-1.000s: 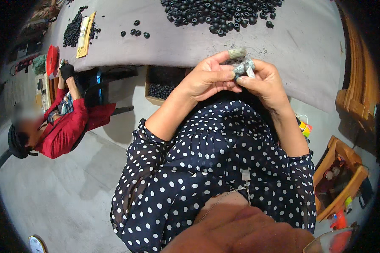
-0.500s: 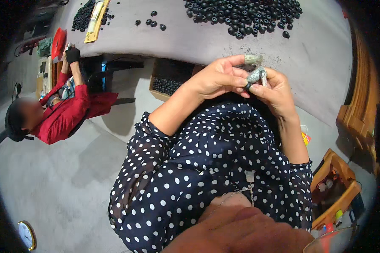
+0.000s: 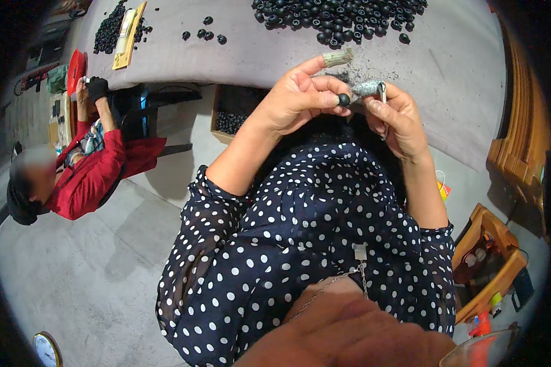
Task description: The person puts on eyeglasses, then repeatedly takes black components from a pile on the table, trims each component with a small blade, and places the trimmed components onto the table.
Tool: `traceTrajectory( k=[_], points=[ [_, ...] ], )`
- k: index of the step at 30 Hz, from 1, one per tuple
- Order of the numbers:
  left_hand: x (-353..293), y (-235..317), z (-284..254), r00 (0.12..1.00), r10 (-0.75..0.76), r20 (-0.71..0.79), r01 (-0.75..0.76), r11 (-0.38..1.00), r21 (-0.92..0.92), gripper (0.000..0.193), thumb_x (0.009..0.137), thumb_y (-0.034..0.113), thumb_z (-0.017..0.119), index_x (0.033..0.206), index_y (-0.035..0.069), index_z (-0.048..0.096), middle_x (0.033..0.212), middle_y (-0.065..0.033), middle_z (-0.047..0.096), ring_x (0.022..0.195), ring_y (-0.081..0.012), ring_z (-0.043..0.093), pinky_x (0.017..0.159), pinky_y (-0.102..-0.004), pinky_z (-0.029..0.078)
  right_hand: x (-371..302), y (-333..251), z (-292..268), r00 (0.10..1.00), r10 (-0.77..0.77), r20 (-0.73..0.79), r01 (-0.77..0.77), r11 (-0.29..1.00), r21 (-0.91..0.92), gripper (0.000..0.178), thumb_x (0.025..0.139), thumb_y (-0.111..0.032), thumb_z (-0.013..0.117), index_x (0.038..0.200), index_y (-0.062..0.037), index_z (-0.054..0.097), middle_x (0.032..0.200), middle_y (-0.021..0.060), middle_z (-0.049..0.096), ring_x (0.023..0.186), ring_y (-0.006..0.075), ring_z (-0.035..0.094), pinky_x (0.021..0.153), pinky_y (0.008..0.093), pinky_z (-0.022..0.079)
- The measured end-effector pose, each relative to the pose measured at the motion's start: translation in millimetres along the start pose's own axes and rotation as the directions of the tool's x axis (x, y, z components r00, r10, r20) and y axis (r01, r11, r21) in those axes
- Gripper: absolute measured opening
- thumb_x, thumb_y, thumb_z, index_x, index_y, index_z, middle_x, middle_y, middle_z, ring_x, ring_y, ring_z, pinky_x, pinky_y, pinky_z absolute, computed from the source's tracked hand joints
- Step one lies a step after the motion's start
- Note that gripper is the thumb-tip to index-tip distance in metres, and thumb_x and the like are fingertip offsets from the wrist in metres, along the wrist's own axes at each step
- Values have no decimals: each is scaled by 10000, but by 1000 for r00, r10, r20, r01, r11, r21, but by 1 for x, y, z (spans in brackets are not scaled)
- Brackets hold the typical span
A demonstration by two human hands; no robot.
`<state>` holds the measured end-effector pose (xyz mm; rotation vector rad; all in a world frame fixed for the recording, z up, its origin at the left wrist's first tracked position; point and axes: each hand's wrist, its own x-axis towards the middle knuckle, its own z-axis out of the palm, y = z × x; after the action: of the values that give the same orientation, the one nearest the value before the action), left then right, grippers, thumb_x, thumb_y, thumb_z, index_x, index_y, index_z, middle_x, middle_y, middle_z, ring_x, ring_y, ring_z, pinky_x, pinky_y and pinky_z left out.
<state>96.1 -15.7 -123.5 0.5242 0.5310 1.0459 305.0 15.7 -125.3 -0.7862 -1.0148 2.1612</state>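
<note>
My left hand (image 3: pixel 300 98) pinches a small black ball-shaped part (image 3: pixel 344 99) between thumb and fingertips. Its forefinger, wrapped in pale green cloth or tape, points out away from the part. Just to the right, my right hand (image 3: pixel 399 116) is closed on a thin, shiny metal tool (image 3: pixel 384 93), whose exact kind I cannot make out. A grey-green wrap covers the right forefinger too, and it reaches toward the black part with a small gap between. Both hands are above my lap at the near edge of the table (image 3: pixel 434 79).
A large pile of black round parts (image 3: pixel 343 18) lies on the table, with dark crumbs nearby. Farther left are a few loose parts (image 3: pixel 209 35), a yellow strip (image 3: pixel 130 43) and another pile (image 3: pixel 109 30). A box (image 3: pixel 222 136) holds more below. A person in red (image 3: pixel 98 165) sits left.
My hands have moved apart slightly; the black part has come away from the right fingers and shows in my left fingertips. The left forefinger has stretched outward.
</note>
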Motion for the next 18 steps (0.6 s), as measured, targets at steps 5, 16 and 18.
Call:
traceTrajectory(
  k=[5, 16, 18],
  points=[
    [-2, 2, 1, 998, 34, -46, -30, 997, 72, 601, 794, -43, 621, 1339, 27, 376, 933, -105, 621, 833, -177, 628, 811, -330, 533, 1, 1, 1, 1000, 3, 12, -2, 999, -39, 199, 852, -160, 611, 998, -24, 610, 703, -51, 532, 527, 13, 416, 454, 156, 315],
    [-28, 83, -107, 559, 806, -193, 49, 200, 979, 191, 798, 71, 662, 975, -1, 654, 824, -35, 624, 744, -103, 586, 694, -246, 478, 4, 3, 14, 989, -93, -115, 59, 961, -271, 365, 875, -151, 579, 1213, -26, 523, 776, -44, 514, 584, 18, 421, 481, 145, 306],
    [-25, 92, -115, 526, 842, -115, 154, 38, 987, 218, 809, 84, 667, 1010, 1, 653, 912, -29, 632, 804, -90, 578, 719, -218, 467, 4, 0, 16, 985, -95, -143, 48, 952, -302, 372, 870, -147, 587, 1218, -32, 525, 775, -50, 512, 587, 13, 419, 485, 144, 306]
  ],
)
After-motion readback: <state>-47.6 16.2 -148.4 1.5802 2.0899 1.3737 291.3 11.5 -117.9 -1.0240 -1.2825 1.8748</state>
